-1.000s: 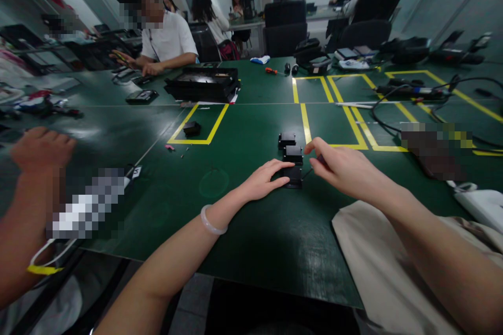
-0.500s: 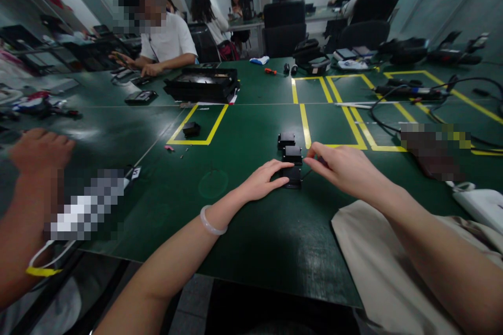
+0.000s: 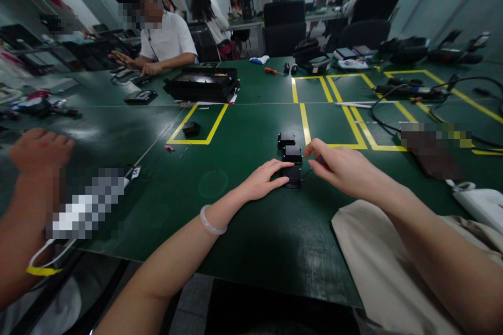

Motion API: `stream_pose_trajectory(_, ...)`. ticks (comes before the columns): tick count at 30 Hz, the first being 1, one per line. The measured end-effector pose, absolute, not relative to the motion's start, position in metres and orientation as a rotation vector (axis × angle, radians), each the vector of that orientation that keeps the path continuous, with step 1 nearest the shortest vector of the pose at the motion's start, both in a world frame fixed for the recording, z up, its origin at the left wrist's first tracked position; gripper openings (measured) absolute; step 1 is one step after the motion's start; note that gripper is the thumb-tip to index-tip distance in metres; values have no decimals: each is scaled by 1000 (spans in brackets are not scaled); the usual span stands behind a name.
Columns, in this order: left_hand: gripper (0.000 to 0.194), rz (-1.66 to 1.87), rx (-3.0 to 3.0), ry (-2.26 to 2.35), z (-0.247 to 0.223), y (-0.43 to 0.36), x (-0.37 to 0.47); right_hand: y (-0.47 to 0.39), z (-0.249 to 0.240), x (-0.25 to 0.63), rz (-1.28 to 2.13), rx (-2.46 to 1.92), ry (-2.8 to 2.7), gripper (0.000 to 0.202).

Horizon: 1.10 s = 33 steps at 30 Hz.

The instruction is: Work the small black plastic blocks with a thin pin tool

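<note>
Three small black boxes stand in a column on the green table: a far one [image 3: 286,139], a middle one [image 3: 293,154] and the nearest black box [image 3: 294,177]. My left hand [image 3: 261,182] lies against the nearest box, index finger along its far edge and thumb at its left side, gripping it in place. My right hand [image 3: 334,165] is closed around a small thin-shafted tool, seemingly a screwdriver [image 3: 308,172], whose dark handle is mostly hidden in the fingers. Its shaft points at the right side of that nearest box; whether the tip touches is too small to tell.
Another black box [image 3: 190,129] sits inside yellow tape at the left. Behind it is a black tray [image 3: 202,84]. Cables [image 3: 393,128] and a beige cloth [image 3: 353,241] lie on the right. A co-worker's forearm [image 3: 27,199] rests at far left; another person sits across the table.
My right hand's fingers have shifted slightly, with the index finger raised a little and more of the tool showing. My left hand and the boxes have stayed put.
</note>
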State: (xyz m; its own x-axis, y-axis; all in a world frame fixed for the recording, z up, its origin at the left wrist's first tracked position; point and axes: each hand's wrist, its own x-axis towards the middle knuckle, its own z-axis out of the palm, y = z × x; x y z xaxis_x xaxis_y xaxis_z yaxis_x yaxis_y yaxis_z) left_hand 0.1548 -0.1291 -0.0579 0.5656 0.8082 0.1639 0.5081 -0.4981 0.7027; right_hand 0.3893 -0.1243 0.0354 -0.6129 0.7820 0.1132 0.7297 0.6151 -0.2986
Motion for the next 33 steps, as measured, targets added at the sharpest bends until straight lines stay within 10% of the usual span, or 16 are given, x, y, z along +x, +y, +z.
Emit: stream_pose_trajectory(33,42,636,2193,1056,-56,-129,155,-125,36,388,284,-1242,-2603,20)
